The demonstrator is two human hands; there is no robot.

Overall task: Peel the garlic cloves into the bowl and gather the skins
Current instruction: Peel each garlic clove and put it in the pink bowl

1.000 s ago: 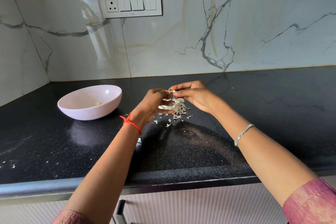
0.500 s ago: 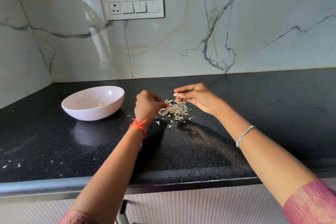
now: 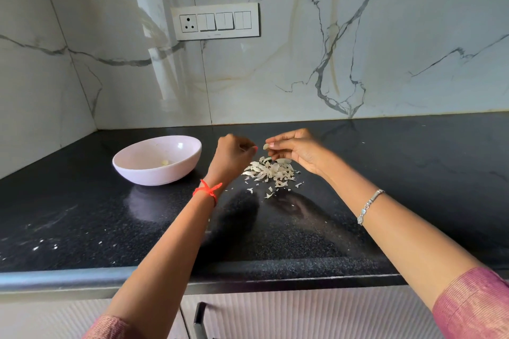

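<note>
Since a sec ago the hands have split apart; they were joined over the pile. Nearest, red thread [image 3: 208,191] on the L wrist, silver bracelet [image 3: 369,206] on the R. Left hand [image 3: 234,154] is curled tight w/ fingertips together; can't tell if it holds anything. Right hand [image 3: 300,150] pinches a pale garlic clove [image 3: 265,146] btwn thumb & fingertips, just above the skins [image 3: 271,172], which are heaped on the black counter [image 3: 399,162], a few scraps strewn nearer. Left of the hands, the pink bowl [image 3: 154,177] holds one peeled clove [image 3: 165,163]. Behind, a switch plate [image 3: 214,21] on the marble wall.
</note>
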